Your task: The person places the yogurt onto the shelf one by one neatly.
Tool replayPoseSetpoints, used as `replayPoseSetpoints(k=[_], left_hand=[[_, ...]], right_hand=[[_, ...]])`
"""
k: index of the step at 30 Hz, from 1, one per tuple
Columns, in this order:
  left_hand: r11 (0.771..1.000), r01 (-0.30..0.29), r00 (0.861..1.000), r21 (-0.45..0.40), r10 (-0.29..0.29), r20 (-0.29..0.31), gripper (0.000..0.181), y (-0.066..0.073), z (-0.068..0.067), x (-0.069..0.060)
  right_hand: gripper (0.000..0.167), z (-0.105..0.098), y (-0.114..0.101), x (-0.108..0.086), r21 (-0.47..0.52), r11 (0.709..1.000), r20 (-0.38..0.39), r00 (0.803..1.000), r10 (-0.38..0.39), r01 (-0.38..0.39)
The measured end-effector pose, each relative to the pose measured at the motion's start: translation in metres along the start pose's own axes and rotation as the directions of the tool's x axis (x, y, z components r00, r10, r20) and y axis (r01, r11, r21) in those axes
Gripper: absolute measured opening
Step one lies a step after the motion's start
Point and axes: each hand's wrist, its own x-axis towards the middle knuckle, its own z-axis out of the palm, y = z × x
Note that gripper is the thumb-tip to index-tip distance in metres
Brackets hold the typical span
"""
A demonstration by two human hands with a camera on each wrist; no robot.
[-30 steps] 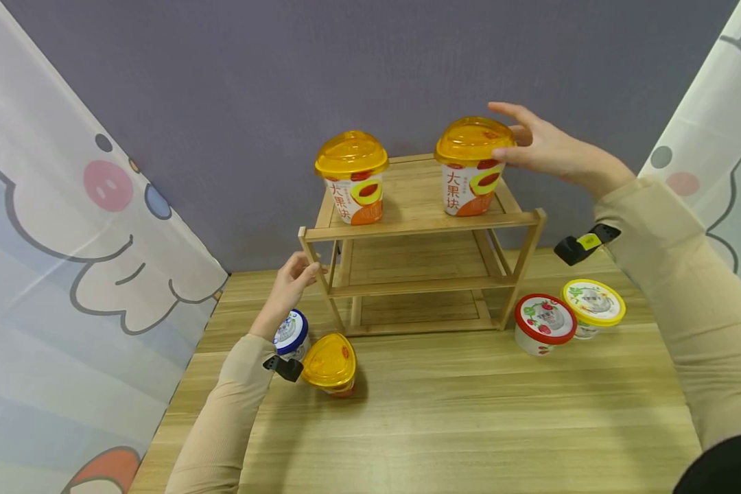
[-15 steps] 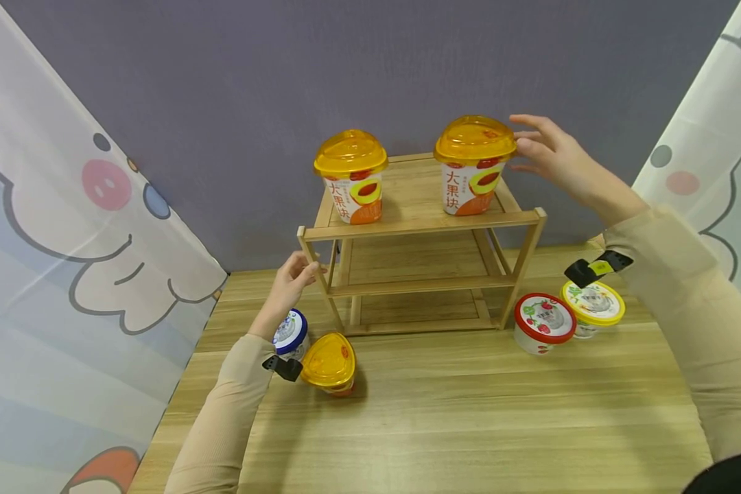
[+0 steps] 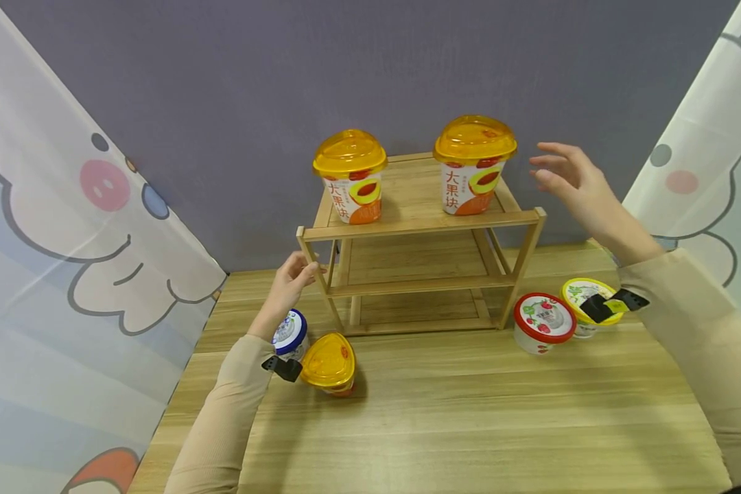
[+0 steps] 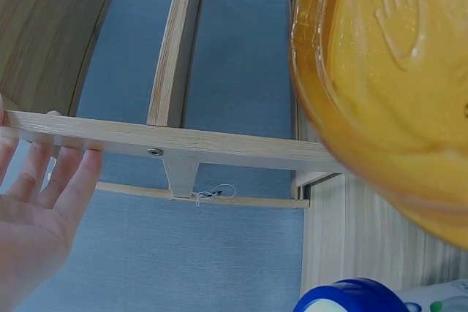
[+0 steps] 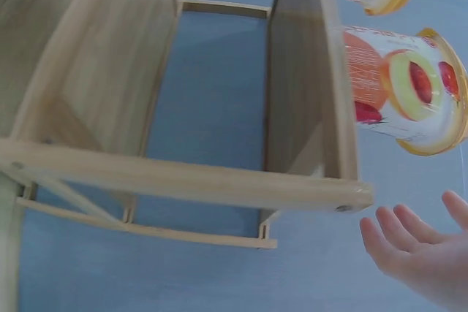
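Two white cups with domed orange lids stand upright on the top shelf of a wooden rack point(image 3: 420, 225), one at the left point(image 3: 349, 178) and one at the right point(image 3: 472, 165). My left hand point(image 3: 289, 288) is at the rack's left front post; in the left wrist view the fingers of this hand point(image 4: 44, 202) lie curled around the wooden post point(image 4: 241, 144). To the right of the right cup, my right hand point(image 3: 577, 185) hangs in the air, fingers loosely bent, holding nothing. In the right wrist view, that hand point(image 5: 431, 257) is apart from the cup point(image 5: 409, 89).
A blue-lidded tub point(image 3: 290, 333) and another orange-lidded cup point(image 3: 330, 361) stand on the table point(image 3: 432, 412) left of the rack's front. Right of the rack are a red-lidded tub point(image 3: 545, 322) and a yellow-lidded tub point(image 3: 583, 291), partly covered by the wrist camera.
My right hand has let go of the right cup on the top shelf and moved away to the right and down. The left hand has stayed at the post.
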Motion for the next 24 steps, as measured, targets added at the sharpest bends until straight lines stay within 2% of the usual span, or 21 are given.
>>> replayPoseSetpoints(k=[5,12,19,24], left_hand=[[1.0,-0.007,1.0,0.002,0.007,0.001,0.029,0.0,0.0,0.001],[1.0,0.008,1.0,0.012,-0.008,-0.002,0.029,0.0,0.0,0.0],[1.0,0.017,1.0,0.007,-0.017,-0.011,0.023,0.002,0.0,0.0],[1.0,0.027,1.0,0.016,-0.027,-0.016,0.02,0.017,0.004,-0.005]], right_hand=[[0.045,-0.001,0.01,-0.017,-0.064,0.997,-0.019,0.999,0.038,-0.039],[0.046,0.0,0.026,-0.036,-0.103,0.994,-0.03,0.999,0.033,-0.036],[0.046,0.003,0.039,-0.051,-0.122,0.989,-0.002,0.996,0.089,-0.088],[0.045,0.004,0.05,-0.064,-0.16,0.979,0.025,0.991,0.133,-0.127]])
